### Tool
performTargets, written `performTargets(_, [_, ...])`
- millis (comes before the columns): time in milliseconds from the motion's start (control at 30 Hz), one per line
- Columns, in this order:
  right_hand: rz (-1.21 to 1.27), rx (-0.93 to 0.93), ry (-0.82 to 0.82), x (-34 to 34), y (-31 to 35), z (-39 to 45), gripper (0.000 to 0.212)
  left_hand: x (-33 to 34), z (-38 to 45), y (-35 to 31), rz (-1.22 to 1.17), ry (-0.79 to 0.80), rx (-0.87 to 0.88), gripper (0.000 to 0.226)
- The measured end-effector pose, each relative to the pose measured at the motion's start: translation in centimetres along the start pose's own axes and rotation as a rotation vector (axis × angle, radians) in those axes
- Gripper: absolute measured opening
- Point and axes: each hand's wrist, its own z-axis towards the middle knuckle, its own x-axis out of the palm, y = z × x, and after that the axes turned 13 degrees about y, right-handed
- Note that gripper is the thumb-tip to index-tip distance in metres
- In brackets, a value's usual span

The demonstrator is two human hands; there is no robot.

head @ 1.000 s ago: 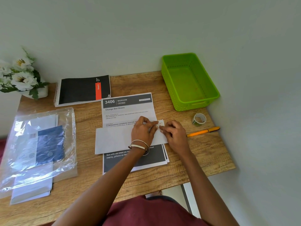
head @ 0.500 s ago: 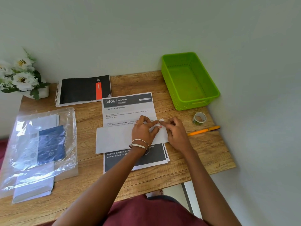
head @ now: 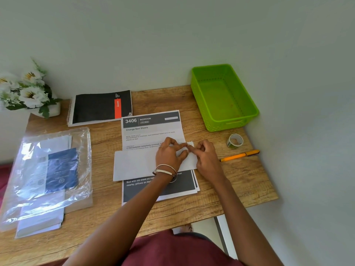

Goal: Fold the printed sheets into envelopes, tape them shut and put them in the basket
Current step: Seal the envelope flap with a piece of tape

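A folded white sheet [head: 134, 164] lies across a stack of printed sheets [head: 151, 131] headed "3406 Bedroom" in the middle of the wooden table. My left hand [head: 169, 154], with bangles on the wrist, rests on the folded sheet and pinches its top right edge with curled fingers. My right hand [head: 206, 156] meets it at that corner, its fingertips pinching a small pale tape strip [head: 190, 144] that sticks up there. The green basket [head: 232, 124] stands empty at the back right. A tape roll [head: 234, 141] stands just in front of it.
An orange pen [head: 240, 155] lies near the right table edge. A black spiral notebook [head: 98, 107] sits at the back. A clear plastic bag [head: 48, 169] with papers and a blue booklet covers the left side. White flowers [head: 28, 91] stand in the far left corner.
Both hands have stayed at the folded sheet's top right corner. The fingertips have drawn closer together over the tape strip. The sheet has not shifted.
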Motion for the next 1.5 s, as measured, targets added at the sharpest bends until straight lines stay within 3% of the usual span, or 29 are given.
performTargets(200, [-0.044,0.02,-0.026,0.2,0.5,-0.3,0.04,0.1,0.1,-0.2,0.008,-0.012,-0.012,0.029])
performTargets(367, [0.144,0.014,-0.054,-0.1,0.3,-0.5,0.014,0.2,0.1,-0.1,0.032,-0.026,-0.008,0.03])
performTargets(533, [-0.045,-0.098,-0.032,-0.4,-1.1,-1.2,0.022,0.2,0.1,-0.2,0.062,-0.015,0.004,0.031])
performTargets(633, [-0.002,-0.085,-0.057,-0.6,-1.2,-0.7,0.019,0.0,0.0,-0.1,0.045,-0.018,0.029,0.029])
performTargets(733, [0.049,-0.052,-0.1,-0.2,-0.6,0.1,0.032,-0.3,-0.1,0.0,0.065,-0.024,0.09,0.025])
performTargets(1000, [-0.108,-0.083,-0.053,1.1,-0.3,0.1,0.048,-0.6,0.3,0.0,0.054,0.007,0.1,0.027])
performTargets(1200, [-0.055,-0.132,-0.003,0.5,-0.6,-1.0,0.044,-0.3,0.2,-0.1,0.047,-0.019,0.107,0.027])
performTargets(1500, [-0.015,-0.065,-0.099,0.7,-0.6,-1.4,0.039,-0.4,0.0,0.1,0.101,-0.009,0.145,0.029])
